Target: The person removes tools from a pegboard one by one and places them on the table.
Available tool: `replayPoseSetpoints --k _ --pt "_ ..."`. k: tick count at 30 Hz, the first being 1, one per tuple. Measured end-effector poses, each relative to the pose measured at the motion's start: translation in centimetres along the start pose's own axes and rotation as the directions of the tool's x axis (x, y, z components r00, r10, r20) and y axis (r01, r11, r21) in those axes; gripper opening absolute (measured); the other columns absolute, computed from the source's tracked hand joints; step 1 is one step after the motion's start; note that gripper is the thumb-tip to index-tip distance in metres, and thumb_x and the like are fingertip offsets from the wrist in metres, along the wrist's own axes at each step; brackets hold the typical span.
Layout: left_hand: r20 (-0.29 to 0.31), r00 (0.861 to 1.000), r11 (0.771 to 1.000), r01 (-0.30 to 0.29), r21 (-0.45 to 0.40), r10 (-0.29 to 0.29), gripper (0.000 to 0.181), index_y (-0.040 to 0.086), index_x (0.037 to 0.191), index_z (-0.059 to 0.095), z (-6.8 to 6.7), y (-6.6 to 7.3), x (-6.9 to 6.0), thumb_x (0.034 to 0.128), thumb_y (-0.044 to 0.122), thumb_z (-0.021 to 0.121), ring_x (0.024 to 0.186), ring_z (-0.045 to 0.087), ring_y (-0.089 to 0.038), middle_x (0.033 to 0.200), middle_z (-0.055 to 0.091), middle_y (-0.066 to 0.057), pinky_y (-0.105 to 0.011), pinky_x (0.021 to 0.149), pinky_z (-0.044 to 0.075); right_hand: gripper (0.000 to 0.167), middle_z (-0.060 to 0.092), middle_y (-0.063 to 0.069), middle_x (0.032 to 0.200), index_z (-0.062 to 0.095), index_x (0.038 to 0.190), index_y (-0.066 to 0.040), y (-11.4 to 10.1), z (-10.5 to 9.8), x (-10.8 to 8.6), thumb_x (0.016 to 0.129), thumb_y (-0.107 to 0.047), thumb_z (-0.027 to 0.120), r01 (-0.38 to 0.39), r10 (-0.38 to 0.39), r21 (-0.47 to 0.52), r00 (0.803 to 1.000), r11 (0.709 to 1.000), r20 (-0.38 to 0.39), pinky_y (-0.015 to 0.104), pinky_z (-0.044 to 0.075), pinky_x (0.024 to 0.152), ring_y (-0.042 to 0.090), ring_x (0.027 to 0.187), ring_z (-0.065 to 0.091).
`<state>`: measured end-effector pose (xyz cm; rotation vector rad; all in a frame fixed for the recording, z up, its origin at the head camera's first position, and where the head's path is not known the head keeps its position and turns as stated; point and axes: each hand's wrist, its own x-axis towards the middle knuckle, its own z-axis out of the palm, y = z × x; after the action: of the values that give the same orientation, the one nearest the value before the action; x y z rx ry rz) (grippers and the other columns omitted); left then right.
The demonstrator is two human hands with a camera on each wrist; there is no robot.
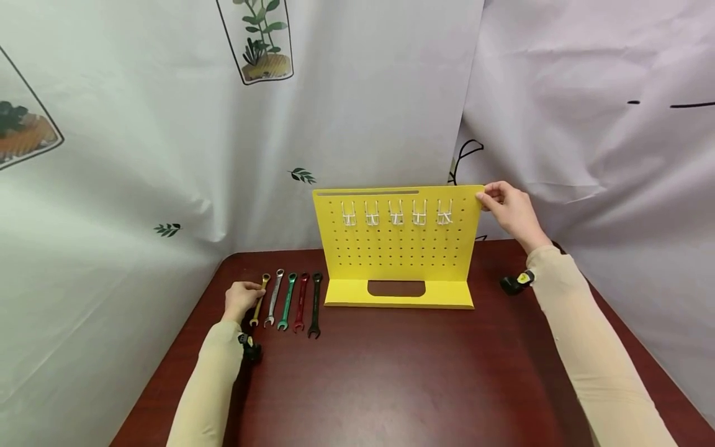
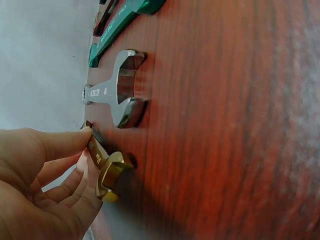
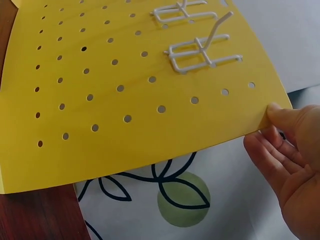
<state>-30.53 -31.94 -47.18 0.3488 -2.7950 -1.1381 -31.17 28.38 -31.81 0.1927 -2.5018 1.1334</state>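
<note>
My left hand point(image 1: 241, 299) pinches a gold wrench point(image 2: 99, 154) between thumb and fingers at the left end of a row of wrenches. Beside it lie a silver wrench point(image 1: 274, 299), a green wrench point(image 1: 287, 302), a red wrench point(image 1: 301, 302) and a black wrench point(image 1: 315, 305). To the right a yellow pegboard point(image 1: 396, 251) stands upright on its flat foot, with several white hooks point(image 3: 202, 52) along its upper part. My right hand point(image 1: 511, 211) grips the board's upper right corner, thumb on the front face and fingers behind.
Everything stands on a dark red-brown table point(image 1: 402, 372). A pale printed cloth point(image 1: 380, 93) hangs behind it and at both sides. The board's foot has a cut-out slot. Small dark cameras are strapped to both wrists.
</note>
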Motion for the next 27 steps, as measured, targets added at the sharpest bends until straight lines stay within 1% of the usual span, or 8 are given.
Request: replayPoseSetpoints --k 2,6,10,14,17,21,23,27 --pt "-0.001 1.0 1.0 0.005 -0.004 -0.005 0.029 -0.011 0.11 0.071 0.13 -0.19 -0.02 0.0936 0.012 0.07 0.065 0.061 -0.015 0.091 0.072 -0.02 -0.025 0.056 0.047 0.05 0.065 0.022 0.114 0.056 0.126 0.002 0.12 0.24 0.14 0.103 -0.042 0.056 0.0 0.0 0.005 1.0 1.0 -0.001 0.044 0.046 0.088 0.039 0.102 0.067" --pt "-0.013 1.0 1.0 0.008 -0.01 -0.009 0.028 -0.011 0.109 0.071 0.3 -0.38 -0.05 0.0929 0.011 0.071 0.065 0.061 -0.015 0.092 0.072 -0.021 -0.024 0.056 0.047 0.049 0.064 0.02 0.114 0.055 0.126 0.002 0.13 0.66 0.5 0.103 -0.041 0.056 0.004 -0.003 0.02 1.0 1.0 -0.02 0.039 0.046 0.085 0.038 0.101 0.066" --pt "-0.019 1.0 1.0 -0.004 -0.027 0.004 0.028 -0.011 0.109 0.072 0.33 -0.23 -0.05 0.0926 0.011 0.071 0.065 0.062 -0.014 0.094 0.072 -0.023 -0.024 0.056 0.049 0.047 0.063 0.019 0.115 0.055 0.126 0.003 0.1 0.83 0.59 0.103 -0.038 0.057 0.002 -0.001 0.02 0.998 1.0 -0.055 0.031 0.045 0.082 0.033 0.101 0.064" --pt "-0.009 1.0 0.999 -0.006 -0.033 0.005 0.028 -0.011 0.11 0.072 0.33 -0.07 -0.14 0.0937 0.012 0.07 0.067 0.063 -0.015 0.097 0.072 -0.024 -0.025 0.057 0.049 0.047 0.063 0.019 0.115 0.055 0.126 0.003 0.28 0.82 0.47 0.103 -0.039 0.057 -0.012 0.013 0.016 0.997 1.0 -0.075 0.026 0.044 0.079 0.028 0.1 0.061" --pt "-0.008 1.0 1.0 -0.004 -0.03 0.004 0.028 -0.01 0.111 0.072 0.34 -0.01 -0.23 0.0941 0.012 0.07 0.069 0.064 -0.017 0.099 0.071 -0.024 -0.026 0.057 0.049 0.048 0.063 0.019 0.114 0.056 0.126 0.002 0.34 0.8 0.41 0.103 -0.04 0.057 -0.015 0.017 0.02 0.997 1.0 -0.08 0.025 0.043 0.078 0.028 0.1 0.061" --pt "-0.016 1.0 1.0 -0.011 -0.028 0.011 0.028 -0.011 0.111 0.071 0.34 -0.05 -0.11 0.0938 0.011 0.07 0.071 0.066 -0.02 0.1 0.071 -0.026 -0.028 0.059 0.052 0.048 0.064 0.019 0.112 0.056 0.126 0.003 0.32 0.81 0.48 0.102 -0.039 0.058 -0.003 0.004 0.018 0.996 1.0 -0.085 0.026 0.043 0.077 0.027 0.098 0.061" --pt "-0.016 1.0 1.0 -0.013 -0.023 0.012 0.028 -0.011 0.111 0.071 0.37 -0.1 -0.05 0.0938 0.011 0.07 0.071 0.066 -0.02 0.1 0.071 -0.026 -0.029 0.059 0.053 0.047 0.064 0.019 0.111 0.056 0.126 0.002 0.42 0.86 0.57 0.102 -0.039 0.058 0.001 0.0 0.013 0.996 1.0 -0.09 0.026 0.043 0.077 0.025 0.096 0.061" --pt "-0.017 1.0 1.0 -0.01 -0.012 0.01 0.028 -0.011 0.11 0.072 0.44 -0.16 -0.05 0.0933 0.011 0.07 0.067 0.064 -0.017 0.098 0.071 -0.025 -0.027 0.057 0.05 0.05 0.064 0.019 0.111 0.056 0.127 0.002 0.47 1.04 0.75 0.102 -0.042 0.058 -0.002 0.004 0.017 0.996 1.0 -0.086 0.026 0.043 0.077 0.024 0.095 0.061"
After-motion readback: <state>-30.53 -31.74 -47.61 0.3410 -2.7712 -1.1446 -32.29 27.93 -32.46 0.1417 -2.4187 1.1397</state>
